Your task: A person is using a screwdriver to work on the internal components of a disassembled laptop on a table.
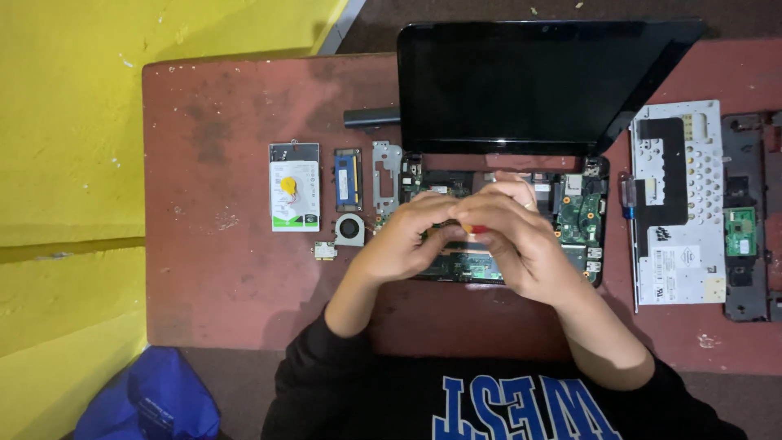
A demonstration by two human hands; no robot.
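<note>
Left hand (403, 240): fingertips pinched, meeting the right over the laptop (570, 216).
Right hand (517, 244): clamped on a red-tipped tool (479, 230).
Open room: bare bench (220, 277) left of the hands; fan (350, 229) nearest.

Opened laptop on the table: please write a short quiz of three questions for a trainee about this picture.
1. True or false: both hands work over the opened laptop.
2. Which part lies nearest the table's left edge? A) hard drive B) memory module C) small fan
3. What colour is the tool handle showing between the left hand and right hand?

Key: 1 true; 2 A; 3 red.
</note>
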